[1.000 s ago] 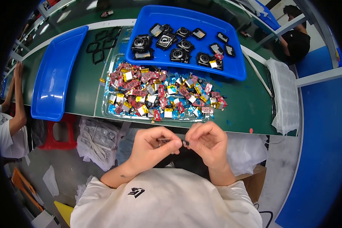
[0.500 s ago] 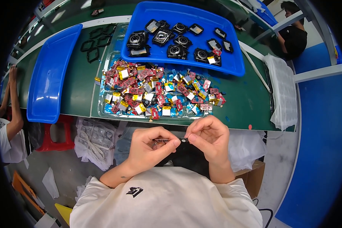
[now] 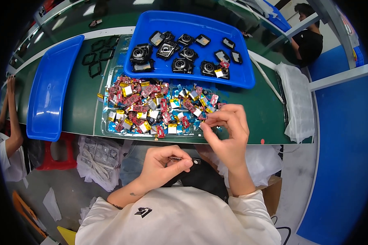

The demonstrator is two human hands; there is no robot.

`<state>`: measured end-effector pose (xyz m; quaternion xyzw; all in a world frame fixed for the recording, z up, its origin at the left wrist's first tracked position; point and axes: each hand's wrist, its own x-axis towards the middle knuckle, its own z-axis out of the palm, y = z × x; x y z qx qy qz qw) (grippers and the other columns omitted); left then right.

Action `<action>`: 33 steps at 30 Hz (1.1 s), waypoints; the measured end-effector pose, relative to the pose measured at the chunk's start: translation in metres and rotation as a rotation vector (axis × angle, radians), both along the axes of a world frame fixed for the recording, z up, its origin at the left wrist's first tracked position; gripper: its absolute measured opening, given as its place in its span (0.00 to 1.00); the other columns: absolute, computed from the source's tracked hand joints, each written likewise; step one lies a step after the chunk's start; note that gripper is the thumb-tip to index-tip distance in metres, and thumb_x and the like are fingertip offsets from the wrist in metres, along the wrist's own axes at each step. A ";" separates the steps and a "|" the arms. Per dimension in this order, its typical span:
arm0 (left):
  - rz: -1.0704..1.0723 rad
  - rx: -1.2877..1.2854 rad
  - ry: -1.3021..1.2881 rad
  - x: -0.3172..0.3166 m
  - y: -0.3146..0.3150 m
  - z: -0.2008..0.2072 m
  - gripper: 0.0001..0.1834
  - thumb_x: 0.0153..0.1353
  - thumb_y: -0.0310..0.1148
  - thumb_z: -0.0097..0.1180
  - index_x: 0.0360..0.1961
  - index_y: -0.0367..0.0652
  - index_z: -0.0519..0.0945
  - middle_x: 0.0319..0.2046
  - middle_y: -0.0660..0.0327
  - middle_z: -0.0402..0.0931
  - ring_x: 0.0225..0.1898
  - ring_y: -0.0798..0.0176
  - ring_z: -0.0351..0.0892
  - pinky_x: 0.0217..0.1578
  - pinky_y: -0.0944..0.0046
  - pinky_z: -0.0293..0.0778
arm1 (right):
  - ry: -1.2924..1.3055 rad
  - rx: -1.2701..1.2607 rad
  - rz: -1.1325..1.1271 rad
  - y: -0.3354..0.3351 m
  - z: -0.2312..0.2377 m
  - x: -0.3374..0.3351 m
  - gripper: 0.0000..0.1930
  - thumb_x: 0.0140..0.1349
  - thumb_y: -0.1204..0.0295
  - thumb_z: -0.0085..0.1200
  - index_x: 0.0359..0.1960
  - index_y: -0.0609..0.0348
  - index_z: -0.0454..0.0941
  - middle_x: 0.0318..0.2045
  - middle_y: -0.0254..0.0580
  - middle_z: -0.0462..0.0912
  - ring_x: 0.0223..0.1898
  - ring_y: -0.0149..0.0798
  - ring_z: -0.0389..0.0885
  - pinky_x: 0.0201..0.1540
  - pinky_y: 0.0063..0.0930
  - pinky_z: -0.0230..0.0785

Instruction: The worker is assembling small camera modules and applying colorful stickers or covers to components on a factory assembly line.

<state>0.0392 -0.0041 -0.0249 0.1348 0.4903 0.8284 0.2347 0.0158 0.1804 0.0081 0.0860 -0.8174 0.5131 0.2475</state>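
My left hand [image 3: 164, 164] is closed in a pinch low in front of my body, beyond the table's near edge. It grips a small electronic part [image 3: 196, 161], dark, with a round whitish spot at its right end; my fingers hide the rest. My right hand [image 3: 230, 132] is raised over the near right edge of a heap of parts [image 3: 141, 108]. Its thumb and forefinger are a little apart, and I make out nothing held between them. The heap mixes red circuit boards, silver-white batteries with yellow tape and blue film, on a clear plastic tray [image 3: 103, 124].
Behind the heap, a blue tray [image 3: 237, 77] holds several black watch cases [image 3: 183, 65]. Another blue tray [image 3: 49, 90] lies left, near black frames [image 3: 95, 68]. White-wrapped packaging [image 3: 295, 104] stands right. Another person's arm [image 3: 14, 106] is at far left; a person [image 3: 308, 41] sits far right.
My right hand has left the part and moved up and forward to the heap's edge, its fingers parting. My left hand still pinches the part. The view has shifted slightly.
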 end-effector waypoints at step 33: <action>0.411 -0.397 0.551 -0.047 -0.006 0.056 0.01 0.50 0.21 0.62 0.25 0.37 0.82 0.46 0.56 0.78 0.17 0.84 0.63 0.15 0.79 0.56 | -0.395 -0.447 0.308 0.001 0.037 -0.015 0.15 0.56 0.85 0.56 0.47 0.68 0.77 0.40 0.42 0.81 0.38 0.27 0.80 0.37 0.18 0.74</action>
